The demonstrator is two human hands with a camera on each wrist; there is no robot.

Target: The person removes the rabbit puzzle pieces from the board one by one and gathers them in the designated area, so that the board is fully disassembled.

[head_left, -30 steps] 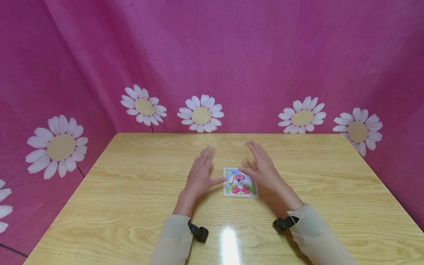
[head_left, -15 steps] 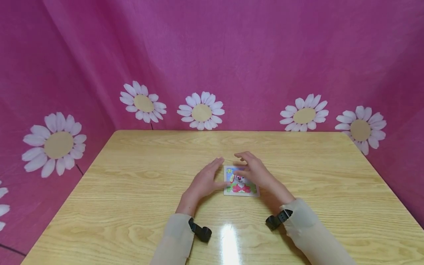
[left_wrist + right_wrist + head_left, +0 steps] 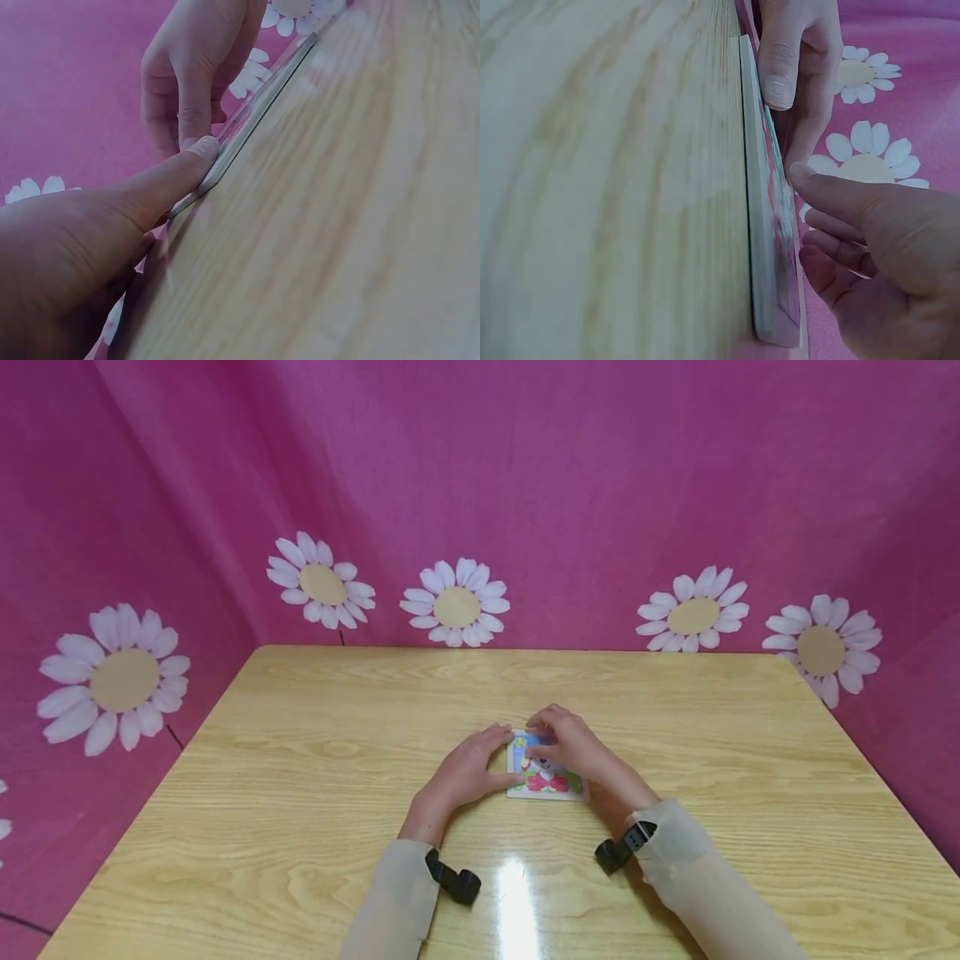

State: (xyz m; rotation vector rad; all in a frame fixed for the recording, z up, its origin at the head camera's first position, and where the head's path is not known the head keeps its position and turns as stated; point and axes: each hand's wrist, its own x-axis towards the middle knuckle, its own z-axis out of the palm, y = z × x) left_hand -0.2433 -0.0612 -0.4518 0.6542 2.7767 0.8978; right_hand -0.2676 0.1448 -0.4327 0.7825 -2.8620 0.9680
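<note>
A pink daisy-print cloth (image 3: 480, 460) hangs behind the wood-grain table (image 3: 337, 693). The left hand (image 3: 459, 772), relaxed, rests its thumb on the near-left part of a square picture board (image 3: 551, 788); the right hand (image 3: 579, 747), loosely bent and unclenched, covers its far-right part. The board lies flat on the table. Only the head view makes out its red-and-white animal (image 3: 546, 781); the wrist views alone show its thick pale edge (image 3: 759, 225).

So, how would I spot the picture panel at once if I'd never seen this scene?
Start at the wooden table in front of the pink, daisy-printed curtain. Near its middle, where the left hand and right hand meet, lies a flat, squarish picture panel. Its red, blue and green print inside a pale border sets it apart from the wood around it.
</note>
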